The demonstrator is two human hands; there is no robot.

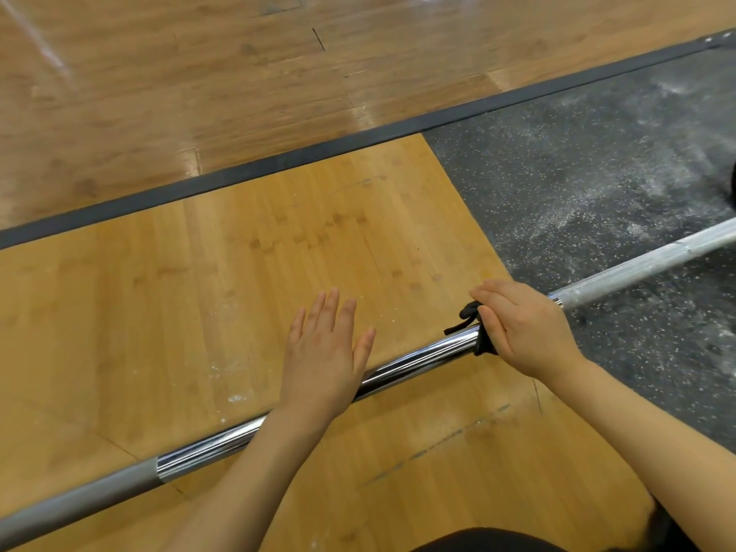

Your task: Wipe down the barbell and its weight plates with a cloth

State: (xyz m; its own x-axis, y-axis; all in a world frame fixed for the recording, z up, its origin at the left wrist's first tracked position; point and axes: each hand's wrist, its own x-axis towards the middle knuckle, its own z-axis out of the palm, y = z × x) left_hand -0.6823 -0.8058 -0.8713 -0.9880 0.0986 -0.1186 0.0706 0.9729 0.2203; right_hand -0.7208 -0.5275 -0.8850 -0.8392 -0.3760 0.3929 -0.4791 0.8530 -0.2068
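Mid-wipe on barbell (pixel 418 354) shaft, plates out of view.
Right hand (pixel 525 332) wrapped round black cloth (pixel 476 324) on bar; left hand (pixel 324 352) flat, fingers straight, holding nothing; plates likely pending.

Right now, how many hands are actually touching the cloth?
1. The right hand grips the black cloth around the barbell. The left hand is open, fingers straight, over the bar and away from the cloth.
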